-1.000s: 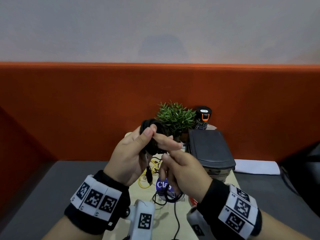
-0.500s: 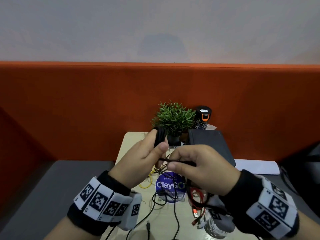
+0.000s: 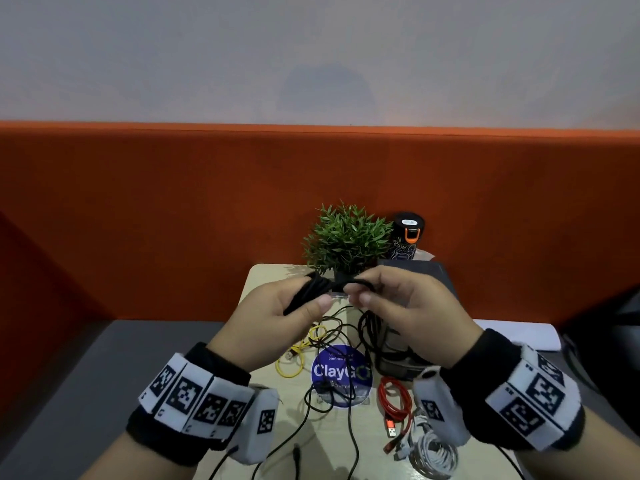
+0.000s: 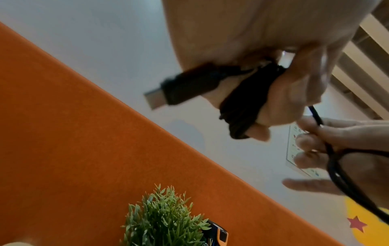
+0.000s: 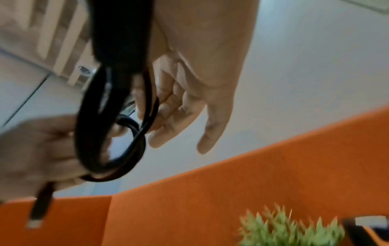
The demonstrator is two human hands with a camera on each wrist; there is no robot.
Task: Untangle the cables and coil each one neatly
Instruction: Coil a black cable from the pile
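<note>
Left hand grip closed around black cable coil, right hand pinching its loose strand.

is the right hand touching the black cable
Touching. In the left wrist view the right hand pinches the black cable between its fingers; the head view shows the same strand running to the bundle the left hand holds.

Black wristbands with white marker tags

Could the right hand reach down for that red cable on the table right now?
Probably not yet: the right hand pinches the black cable that the left hand grips. The red cable lies uncovered just below it, so once freed, likely yes.
</note>
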